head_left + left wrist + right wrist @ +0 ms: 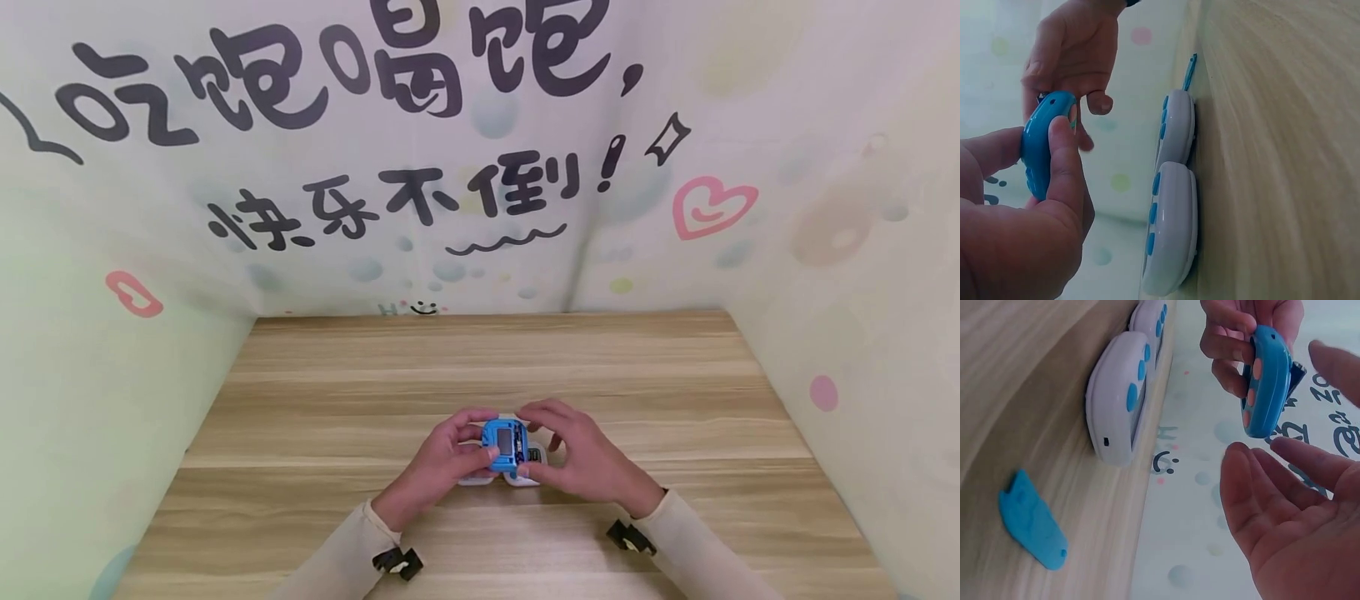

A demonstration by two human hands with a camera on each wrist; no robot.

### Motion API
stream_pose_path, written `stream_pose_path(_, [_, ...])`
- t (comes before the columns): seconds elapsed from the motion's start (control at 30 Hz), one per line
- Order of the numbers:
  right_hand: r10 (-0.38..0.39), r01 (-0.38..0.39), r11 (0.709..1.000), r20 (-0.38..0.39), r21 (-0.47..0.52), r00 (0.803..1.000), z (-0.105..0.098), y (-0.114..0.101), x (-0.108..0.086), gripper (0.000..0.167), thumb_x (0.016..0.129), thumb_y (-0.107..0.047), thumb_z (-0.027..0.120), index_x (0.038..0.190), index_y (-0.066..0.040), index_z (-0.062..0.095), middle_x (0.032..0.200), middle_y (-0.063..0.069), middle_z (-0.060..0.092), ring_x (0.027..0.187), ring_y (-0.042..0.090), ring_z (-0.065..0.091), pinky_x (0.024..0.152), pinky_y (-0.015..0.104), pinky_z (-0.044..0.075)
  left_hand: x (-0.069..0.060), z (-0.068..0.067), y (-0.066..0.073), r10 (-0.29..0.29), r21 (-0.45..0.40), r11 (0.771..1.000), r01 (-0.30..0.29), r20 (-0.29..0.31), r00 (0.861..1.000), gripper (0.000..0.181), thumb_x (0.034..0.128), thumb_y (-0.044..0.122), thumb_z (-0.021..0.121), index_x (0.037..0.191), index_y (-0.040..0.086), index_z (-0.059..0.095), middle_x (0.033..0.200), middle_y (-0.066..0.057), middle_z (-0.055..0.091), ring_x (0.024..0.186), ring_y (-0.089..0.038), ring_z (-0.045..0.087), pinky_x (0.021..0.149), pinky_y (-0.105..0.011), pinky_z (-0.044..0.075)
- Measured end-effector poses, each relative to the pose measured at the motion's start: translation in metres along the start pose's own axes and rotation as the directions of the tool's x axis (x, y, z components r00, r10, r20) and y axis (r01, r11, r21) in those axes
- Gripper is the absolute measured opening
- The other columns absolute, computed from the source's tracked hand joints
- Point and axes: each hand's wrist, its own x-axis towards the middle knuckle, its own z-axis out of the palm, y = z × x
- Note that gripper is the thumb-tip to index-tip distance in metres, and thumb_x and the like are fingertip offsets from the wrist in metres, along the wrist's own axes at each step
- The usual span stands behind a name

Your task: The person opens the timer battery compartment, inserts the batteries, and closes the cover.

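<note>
My left hand (442, 458) pinches a small blue handheld game console (505, 446) by its sides, above the table. Round orange buttons (1251, 398) line one face of it. On the opposite face a narrow compartment is uncovered, and a dark battery-like piece (1298, 375) sticks out at a tilt. My right hand (588, 450) is beside the console, fingers spread around its right end with nothing gripped; whether a fingertip touches it I cannot tell. Below lie two white handheld consoles (1172, 228) with blue buttons, partly hidden by the hands in the head view.
A loose blue cover (1034, 522) lies on the wooden table (337, 367) near the white consoles. Printed fabric walls (420, 275) stand at the table's back and both sides. Each sleeve carries a black strap (397, 564) at the wrist.
</note>
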Motion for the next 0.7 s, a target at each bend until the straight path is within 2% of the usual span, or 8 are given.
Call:
stream_pose_path(0.13, [-0.020,0.019,1.000,0.041,0.013,0.999,-0.0014,0.0020,0.0020,0.067,0.092,-0.045,0.082,0.145,-0.009,0.062,0.143,0.003,0.066,0.115,0.020,0.067,0.081,0.034,0.066,0.0002,-0.0001,0.0009,0.003,0.004,1.000,-0.003,0.019,1.000,0.058,0.0998,0.016,0.075,0.151,0.010,0.051,0.133,-0.020,0.062,0.105,-0.020,0.072,0.089,-0.041,0.067])
stream_pose_path(0.23, [-0.024,0.022,0.999,0.055,0.026,0.998,-0.0016,0.0024,0.0028,0.062,0.092,-0.043,0.083,0.141,-0.009,0.066,0.139,0.002,0.069,0.111,0.012,0.068,0.082,0.035,0.067,0.0003,0.0001,0.0011,0.001,0.005,1.000,-0.001,0.032,0.999,0.057,0.1001,0.015,0.075,0.152,0.009,0.051,0.132,-0.020,0.062,0.106,-0.020,0.072,0.088,-0.038,0.067])
stream_pose_path(0.47, [0.000,-0.002,1.000,0.056,0.023,0.998,-0.0016,0.0013,0.0034,0.058,0.092,-0.045,0.083,0.136,-0.010,0.070,0.130,0.000,0.074,0.103,0.008,0.070,0.083,0.038,0.067,-0.0007,0.0011,0.0008,0.004,-0.011,1.000,-0.003,0.048,0.999,0.058,0.1005,0.013,0.074,0.152,0.007,0.049,0.133,-0.020,0.062,0.107,-0.019,0.072,0.088,-0.036,0.067])
stream_pose_path(0.7, [-0.013,0.010,0.997,0.042,0.078,0.999,0.0007,-0.0011,0.0047,0.049,0.089,-0.030,0.088,0.129,-0.008,0.072,0.117,-0.001,0.075,0.095,0.006,0.071,0.083,0.036,0.067,-0.0023,0.0025,-0.0012,0.015,-0.025,1.000,-0.014,0.047,0.999,0.058,0.1006,0.009,0.072,0.153,0.003,0.048,0.133,-0.019,0.063,0.106,-0.018,0.072,0.087,-0.035,0.067])
